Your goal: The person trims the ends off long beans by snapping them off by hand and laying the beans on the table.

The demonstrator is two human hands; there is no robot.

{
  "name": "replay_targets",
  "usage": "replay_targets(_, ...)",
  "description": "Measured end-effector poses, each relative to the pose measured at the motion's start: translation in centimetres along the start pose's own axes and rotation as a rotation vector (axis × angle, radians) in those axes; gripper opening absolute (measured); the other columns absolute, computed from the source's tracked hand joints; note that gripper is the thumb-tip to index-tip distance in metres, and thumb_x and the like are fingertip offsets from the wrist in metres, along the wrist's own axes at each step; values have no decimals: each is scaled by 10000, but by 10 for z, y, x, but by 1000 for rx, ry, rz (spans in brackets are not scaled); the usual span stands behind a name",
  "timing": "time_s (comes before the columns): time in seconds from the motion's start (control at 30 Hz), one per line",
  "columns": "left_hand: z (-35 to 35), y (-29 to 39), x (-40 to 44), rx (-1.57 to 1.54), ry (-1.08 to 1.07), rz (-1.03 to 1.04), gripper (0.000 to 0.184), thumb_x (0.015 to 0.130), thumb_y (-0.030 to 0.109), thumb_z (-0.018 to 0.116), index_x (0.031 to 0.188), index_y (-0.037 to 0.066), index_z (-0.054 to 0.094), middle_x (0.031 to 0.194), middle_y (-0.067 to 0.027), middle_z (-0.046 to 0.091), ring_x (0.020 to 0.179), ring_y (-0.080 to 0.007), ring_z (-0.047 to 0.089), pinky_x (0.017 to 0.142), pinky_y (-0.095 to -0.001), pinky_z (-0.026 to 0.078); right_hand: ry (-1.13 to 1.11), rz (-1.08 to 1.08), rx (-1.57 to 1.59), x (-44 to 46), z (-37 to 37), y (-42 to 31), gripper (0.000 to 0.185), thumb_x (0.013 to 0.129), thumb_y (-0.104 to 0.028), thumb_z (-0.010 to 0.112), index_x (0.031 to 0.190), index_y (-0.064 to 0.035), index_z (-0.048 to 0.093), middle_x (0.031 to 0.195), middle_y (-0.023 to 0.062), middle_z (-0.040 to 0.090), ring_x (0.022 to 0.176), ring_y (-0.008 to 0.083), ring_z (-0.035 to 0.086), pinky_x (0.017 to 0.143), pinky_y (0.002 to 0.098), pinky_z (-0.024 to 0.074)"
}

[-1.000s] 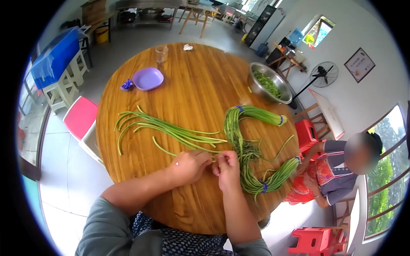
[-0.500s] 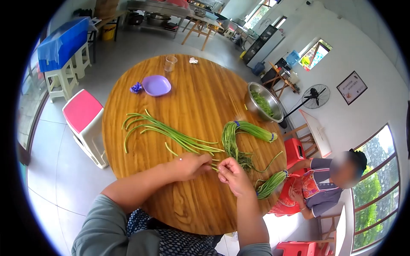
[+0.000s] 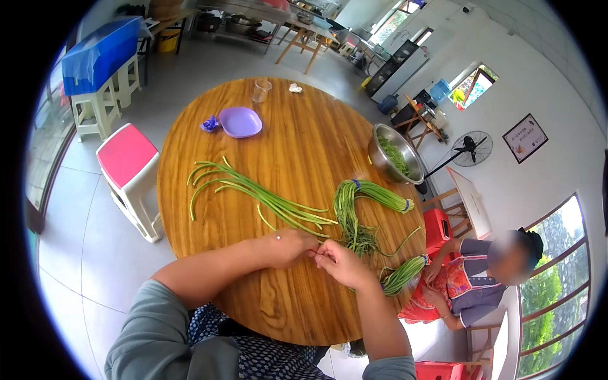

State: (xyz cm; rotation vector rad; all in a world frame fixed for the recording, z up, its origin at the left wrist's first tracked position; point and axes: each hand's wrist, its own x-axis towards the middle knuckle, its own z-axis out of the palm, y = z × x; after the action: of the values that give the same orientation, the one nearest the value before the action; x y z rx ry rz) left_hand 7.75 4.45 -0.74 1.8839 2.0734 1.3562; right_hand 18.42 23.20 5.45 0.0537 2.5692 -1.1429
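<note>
My left hand (image 3: 292, 248) is closed on the end of a garlic scape (image 3: 265, 218), whose green stem trails out behind it to the upper left. Close beside it, my right hand (image 3: 343, 261) pinches with thumb and fingers at the same stem, the tips of both hands meeting. The bit of stem between them is mostly covered by fingers. Just beyond lie loose garlic scapes (image 3: 269, 199), spread lengthwise on the round wooden table (image 3: 272, 304). To the right rests a curved bundle of garlic scapes (image 3: 380, 195) with purple bands, its withered tips near my right hand.
A second bundle (image 3: 404, 276) lies at the right edge, near a seated person (image 3: 468, 272) in a red apron. Farther back are a steel bowl (image 3: 378, 155) with green pieces, a purple dish (image 3: 242, 134), a clear cup (image 3: 258, 98) and crumpled white paper (image 3: 295, 88). A pink-topped stool (image 3: 128, 157) stands left.
My hands have come closer together, and the stem that showed between them is now mostly hidden. The seated person's hand has drawn back from the second bundle. The view has shifted slightly.
</note>
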Motion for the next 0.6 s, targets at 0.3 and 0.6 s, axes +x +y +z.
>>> replay_targets(0.3,7,18,14,-19,546,-401,57,864,84,625,868,27,620,726,-217,625,705,-411,652,622,-483,525,790,-84,432,63,63,14,108,925,-77,602,988,-14,541,911,188,653,802,314,646,726,394,505)
replay_targets(0.6,-3,30,1,-74,274,-153,169,900,53,592,1057,19,541,828,-192,651,817,-410,649,729,-457,531,773,-186,237,9,-12,-16,57,1025,-104,472,1030,-51,495,819,106,590,597,166,519,537,312,422)
